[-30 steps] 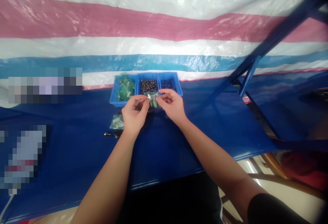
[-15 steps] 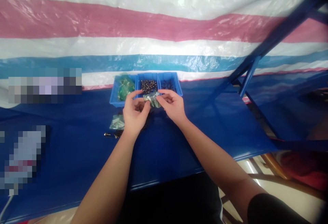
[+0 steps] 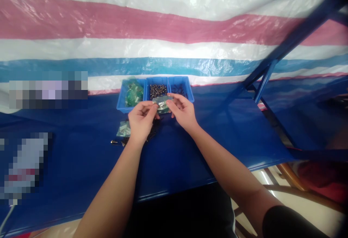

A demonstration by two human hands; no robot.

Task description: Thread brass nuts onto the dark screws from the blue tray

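Note:
A small clear plastic bag (image 3: 162, 105) with shiny metal pieces in it is held up between both hands in front of the bins. My left hand (image 3: 141, 120) pinches its left edge between thumb and fingers. On the bag's right edge, my right hand (image 3: 183, 111) has its thumb and fingertips closed. Left of my left wrist lies another clear bag (image 3: 123, 128) of metal pieces, partly hidden by the hand. Dark slender parts (image 3: 154, 129) lie on the table behind and beneath my left hand; their kind is too unclear to name.
Three blue bins stand side by side: a left bin (image 3: 119, 102) with green plastic, a middle bin (image 3: 157, 78) of small metal fittings, and a right bin (image 3: 189, 89) of dark pieces. A blue metal frame (image 3: 272, 62) rises at the right of the blue table (image 3: 174, 161).
My left hand has shifted from spread fingers to a closer pinch on the bag's left edge. The bag now looks flatter and more stretched out between the hands.

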